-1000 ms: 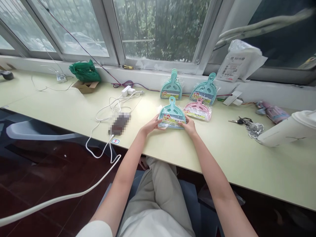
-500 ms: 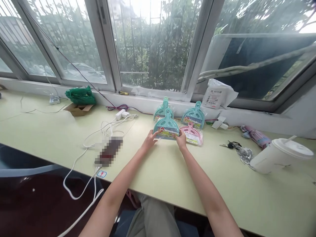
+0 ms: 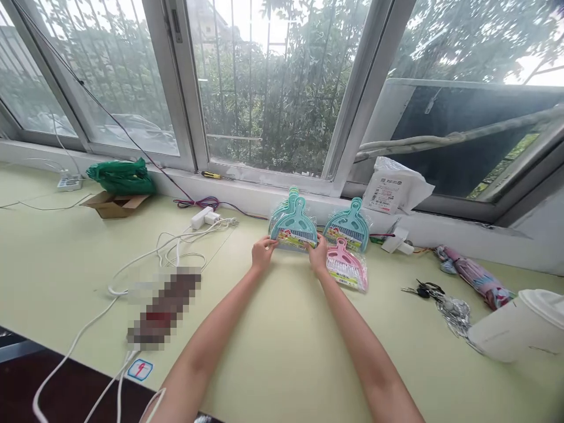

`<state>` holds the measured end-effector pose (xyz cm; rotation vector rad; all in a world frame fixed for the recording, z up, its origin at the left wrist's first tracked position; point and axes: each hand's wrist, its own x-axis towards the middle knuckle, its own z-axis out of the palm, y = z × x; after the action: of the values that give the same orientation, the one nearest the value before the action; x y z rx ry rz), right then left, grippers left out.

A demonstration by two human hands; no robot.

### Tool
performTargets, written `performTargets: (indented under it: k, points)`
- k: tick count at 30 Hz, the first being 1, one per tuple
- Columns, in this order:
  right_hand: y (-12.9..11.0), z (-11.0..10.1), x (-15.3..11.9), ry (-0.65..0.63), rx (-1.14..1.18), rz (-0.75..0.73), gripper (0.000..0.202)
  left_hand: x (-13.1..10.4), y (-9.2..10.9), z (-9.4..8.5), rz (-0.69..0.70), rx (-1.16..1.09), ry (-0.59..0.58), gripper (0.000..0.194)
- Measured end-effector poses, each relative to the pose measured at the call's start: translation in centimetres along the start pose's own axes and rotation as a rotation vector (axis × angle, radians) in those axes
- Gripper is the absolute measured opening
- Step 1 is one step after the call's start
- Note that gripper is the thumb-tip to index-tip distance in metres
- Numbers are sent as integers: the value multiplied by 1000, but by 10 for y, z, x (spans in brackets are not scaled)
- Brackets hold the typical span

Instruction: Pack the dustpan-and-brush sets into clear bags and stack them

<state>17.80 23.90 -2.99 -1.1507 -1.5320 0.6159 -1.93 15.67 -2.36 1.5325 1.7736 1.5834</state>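
Note:
A wrapped teal dustpan-and-brush set (image 3: 294,229) stands in front of a stack of similar teal sets (image 3: 291,197) by the window ledge. My left hand (image 3: 263,254) pinches its lower left corner, and my right hand (image 3: 318,254) grips its lower right corner. To the right, another teal set (image 3: 350,226) leans near the wall. In front of that one lies a pink set (image 3: 346,264) in clear wrap, close beside my right hand.
At left are a green bag (image 3: 121,176) on an open carton (image 3: 115,204), white cables, a charger (image 3: 205,217) and a blurred phone (image 3: 165,308). Keys (image 3: 425,289), a folded umbrella (image 3: 478,276) and a white cup (image 3: 515,329) sit at right. A white package (image 3: 390,185) rests on the ledge.
Both hands have moved the front teal set back against the stack. My left fingers have drawn in to its corner. The camera view has shifted, with the table nearer.

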Motion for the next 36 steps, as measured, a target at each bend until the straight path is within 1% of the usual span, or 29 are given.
performTargets:
  k: [2,4,5,8,9,10,13,14,16,18,20,23,25,29,33,36]
  points:
    - [1,10,4,33,-81,-44,49,7,0,4,-2,-25,71,12]
    - [1,19,8,29,-133,-104,48,13,-1,8,-42,-45,115,8]
    - [1,22,10,21,-156,-130,47,16,-2,10,-81,-50,131,13]
    - [1,28,17,-5,-251,-174,45,24,-7,14,-213,-33,166,46]
    - [0,29,19,-6,-293,-179,45,26,-8,15,-234,-12,165,53]
    - [-1,31,21,-5,-338,-184,44,28,-9,16,-240,16,157,56]
    - [-1,34,29,6,-451,-203,42,35,-10,20,-181,131,115,45]
    - [-1,35,31,9,-469,-211,42,38,-11,21,-174,158,126,47]
    - [-1,39,34,31,-491,-218,45,44,-12,25,-169,175,166,59]
    - [0,43,36,54,-514,-234,51,52,-16,29,-169,184,171,65]
    - [2,46,37,48,-536,-265,61,59,-23,34,-156,179,138,62]
    - [6,52,38,3,-575,-321,75,65,-34,43,-131,195,48,50]
    - [9,55,39,-16,-605,-313,82,66,-39,46,-122,208,17,45]
    - [12,57,43,-45,-609,-222,88,64,-37,47,-109,262,10,43]
    - [10,55,48,-73,-521,-154,86,63,-29,44,-81,301,56,46]
    - [8,56,52,-98,-457,-99,84,65,-27,43,-83,333,85,43]
